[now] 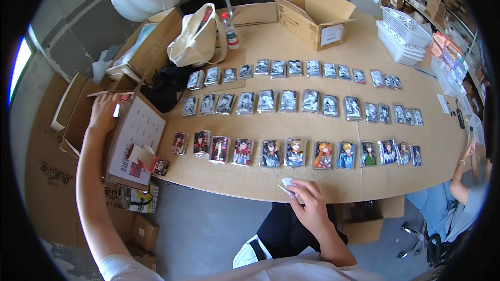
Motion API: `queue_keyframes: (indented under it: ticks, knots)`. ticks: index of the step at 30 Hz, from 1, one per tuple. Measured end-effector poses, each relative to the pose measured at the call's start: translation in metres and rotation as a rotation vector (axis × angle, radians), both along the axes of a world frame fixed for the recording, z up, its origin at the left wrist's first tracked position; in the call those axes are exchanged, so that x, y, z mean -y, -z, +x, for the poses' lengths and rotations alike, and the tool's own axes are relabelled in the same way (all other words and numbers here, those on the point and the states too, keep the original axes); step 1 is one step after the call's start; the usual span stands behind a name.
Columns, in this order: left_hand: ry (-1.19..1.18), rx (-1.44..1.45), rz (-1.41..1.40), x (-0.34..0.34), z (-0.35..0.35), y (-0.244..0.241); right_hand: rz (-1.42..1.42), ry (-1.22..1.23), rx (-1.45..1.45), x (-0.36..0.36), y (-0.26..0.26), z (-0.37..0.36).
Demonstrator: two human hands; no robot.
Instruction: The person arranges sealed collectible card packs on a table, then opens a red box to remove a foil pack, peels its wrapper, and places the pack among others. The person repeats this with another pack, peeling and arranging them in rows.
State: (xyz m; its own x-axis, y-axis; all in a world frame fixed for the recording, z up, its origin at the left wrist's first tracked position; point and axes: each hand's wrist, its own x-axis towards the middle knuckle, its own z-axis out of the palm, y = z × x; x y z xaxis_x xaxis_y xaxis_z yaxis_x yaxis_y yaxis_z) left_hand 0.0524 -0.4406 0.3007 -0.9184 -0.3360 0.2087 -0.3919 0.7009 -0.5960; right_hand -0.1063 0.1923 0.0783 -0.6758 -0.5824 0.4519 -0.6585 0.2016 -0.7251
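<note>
My left hand (106, 106) reaches over the rim of an open cardboard box (137, 134) at the table's left edge; its fingertips are at a small red and white packet (124, 101), and whether they grip it is unclear. Near the front edge, my right hand (310, 203) pinches a small white object (288, 183), perhaps a cutter. Beyond it lie three rows of wrapped card packs: a colour row (270, 153) in front, grey rows (288, 101) behind. A red and white opened carton (142, 158) sits against the box's near side.
A tote bag (195, 39), a plastic bottle (231, 37) and a black bag (166, 86) stand at the back left. An open carton (312, 19) is at the back, with white baskets (400, 43) to its right. Another person (463, 195) sits at the right.
</note>
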Motion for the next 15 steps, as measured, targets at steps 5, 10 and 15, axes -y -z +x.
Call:
queue_keyframes:
  ticks: [5,10,15]
  knots:
    - [-0.001,-0.277,-0.155,-0.058,0.042,-0.061,0.119,0.111,-0.069,0.002,0.014,-0.004]
    - [0.063,-0.914,0.023,-0.141,0.086,-0.057,0.349,0.103,-0.142,0.009,0.030,-0.005]
    - [0.361,-1.302,0.976,-0.271,0.099,0.057,0.449,0.124,-0.119,0.015,0.030,-0.011]
